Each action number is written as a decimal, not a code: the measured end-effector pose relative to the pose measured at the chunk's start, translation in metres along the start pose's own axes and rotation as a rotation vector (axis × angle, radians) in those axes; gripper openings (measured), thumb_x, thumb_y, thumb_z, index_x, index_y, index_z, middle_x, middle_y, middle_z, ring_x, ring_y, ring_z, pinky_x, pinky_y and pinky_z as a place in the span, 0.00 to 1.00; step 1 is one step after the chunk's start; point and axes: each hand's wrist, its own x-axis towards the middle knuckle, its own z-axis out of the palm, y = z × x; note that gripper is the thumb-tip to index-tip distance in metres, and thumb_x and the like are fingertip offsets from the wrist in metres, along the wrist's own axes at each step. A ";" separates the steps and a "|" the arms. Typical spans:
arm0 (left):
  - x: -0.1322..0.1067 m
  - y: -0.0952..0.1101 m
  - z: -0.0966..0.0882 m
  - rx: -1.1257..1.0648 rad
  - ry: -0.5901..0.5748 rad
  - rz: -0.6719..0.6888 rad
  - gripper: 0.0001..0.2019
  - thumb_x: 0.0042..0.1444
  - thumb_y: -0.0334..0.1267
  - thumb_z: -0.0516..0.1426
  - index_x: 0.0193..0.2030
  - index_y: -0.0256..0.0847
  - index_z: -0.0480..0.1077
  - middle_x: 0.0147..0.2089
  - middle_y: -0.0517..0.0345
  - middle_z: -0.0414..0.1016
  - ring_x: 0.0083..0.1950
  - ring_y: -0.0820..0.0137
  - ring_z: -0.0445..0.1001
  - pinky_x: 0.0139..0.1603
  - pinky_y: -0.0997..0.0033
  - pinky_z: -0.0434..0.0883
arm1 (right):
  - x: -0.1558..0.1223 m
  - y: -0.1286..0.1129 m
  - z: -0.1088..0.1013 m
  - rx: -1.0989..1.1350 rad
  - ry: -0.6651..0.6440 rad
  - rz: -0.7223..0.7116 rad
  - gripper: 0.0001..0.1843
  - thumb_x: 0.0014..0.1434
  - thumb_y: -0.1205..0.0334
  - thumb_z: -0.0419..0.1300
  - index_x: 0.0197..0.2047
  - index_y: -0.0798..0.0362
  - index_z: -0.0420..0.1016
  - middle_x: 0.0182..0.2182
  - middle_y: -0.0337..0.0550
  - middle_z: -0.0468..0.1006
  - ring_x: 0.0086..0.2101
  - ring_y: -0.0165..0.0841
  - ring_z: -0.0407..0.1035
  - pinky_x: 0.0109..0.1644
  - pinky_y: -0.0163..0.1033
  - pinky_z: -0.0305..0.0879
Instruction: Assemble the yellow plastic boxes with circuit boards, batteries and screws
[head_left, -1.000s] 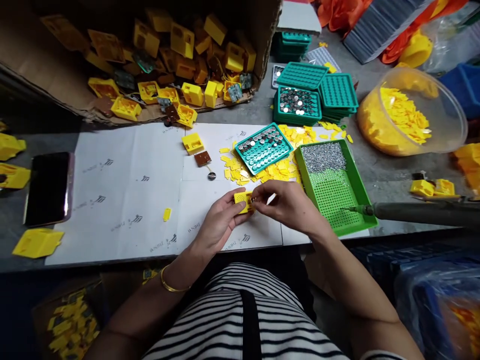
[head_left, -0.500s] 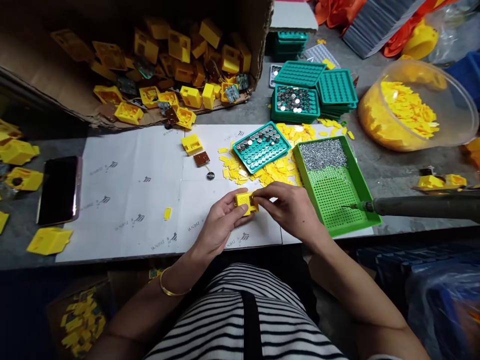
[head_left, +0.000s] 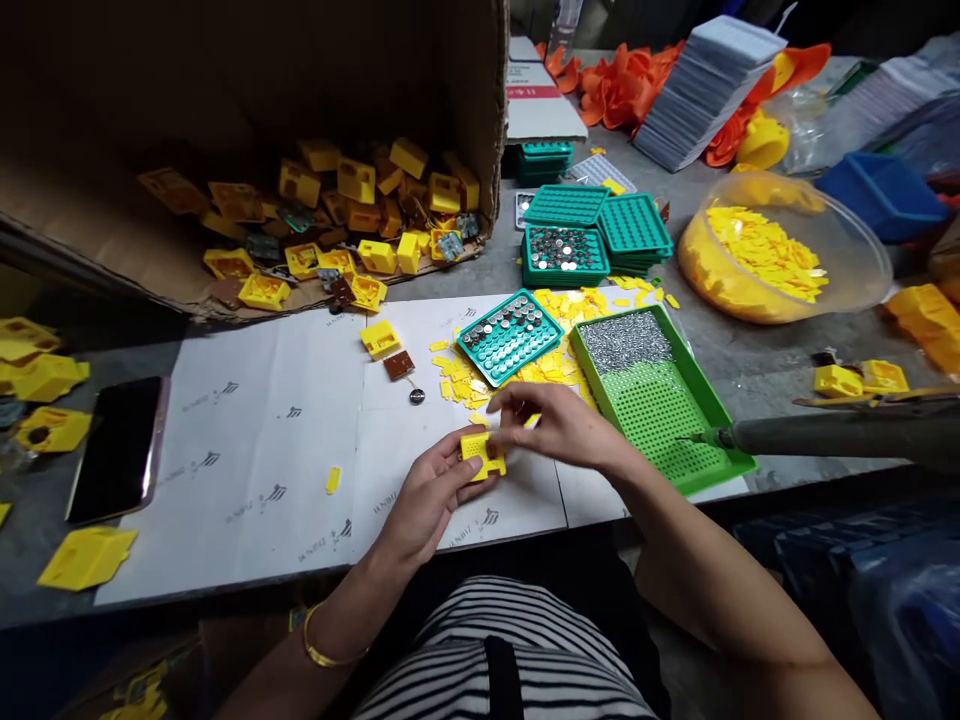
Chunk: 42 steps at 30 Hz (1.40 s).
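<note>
A small yellow plastic case (head_left: 474, 449) with a patch of little holes sits in my left hand (head_left: 426, 500), gripped between thumb and fingers above the white sheet. My right hand (head_left: 562, 425) hovers just right of the case, its fingers slightly smeared, with a gap between thumb and forefinger and nothing visible in it. Beyond the hands lies a teal tray (head_left: 480, 352) with button cells in its pockets. Loose yellow tabs (head_left: 551, 370) surround that tray. Left of it rest another yellow case (head_left: 381, 340), a brown circuit board (head_left: 399, 366) and a wired round disc (head_left: 417, 397).
A green tray (head_left: 667, 440) of small metal screws stands at right, under an electric screwdriver (head_left: 817, 437). A cardboard box (head_left: 501, 120) of yellow cases is at back left. Stacked teal trays (head_left: 634, 225) and a clear tub (head_left: 855, 250) stand behind. A phone (head_left: 120, 450) lies left.
My right hand has drawn back from the case, and its fingers have parted. My left hand still holds the case. The camera view has shifted, so the table sits lower in the picture.
</note>
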 end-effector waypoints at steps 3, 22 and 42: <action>0.003 0.001 -0.002 -0.086 0.055 -0.051 0.22 0.51 0.34 0.63 0.55 0.37 0.70 0.54 0.46 0.75 0.53 0.62 0.76 0.57 0.60 0.72 | 0.027 0.013 -0.016 -0.294 0.345 0.002 0.09 0.63 0.63 0.56 0.41 0.52 0.78 0.36 0.43 0.80 0.34 0.32 0.71 0.40 0.38 0.63; 0.011 0.010 -0.004 -0.124 0.074 -0.016 0.17 0.53 0.28 0.61 0.51 0.34 0.71 0.53 0.46 0.73 0.52 0.60 0.76 0.60 0.52 0.70 | 0.059 0.037 -0.032 -0.782 0.362 0.154 0.13 0.60 0.65 0.54 0.39 0.56 0.81 0.33 0.50 0.78 0.33 0.38 0.71 0.36 0.42 0.59; 0.016 -0.001 0.002 -0.180 0.098 0.049 0.13 0.53 0.27 0.60 0.47 0.36 0.73 0.49 0.52 0.76 0.45 0.70 0.76 0.58 0.58 0.71 | -0.017 0.020 0.042 -0.463 0.244 -0.321 0.13 0.66 0.58 0.54 0.41 0.53 0.79 0.33 0.43 0.78 0.32 0.29 0.71 0.29 0.33 0.55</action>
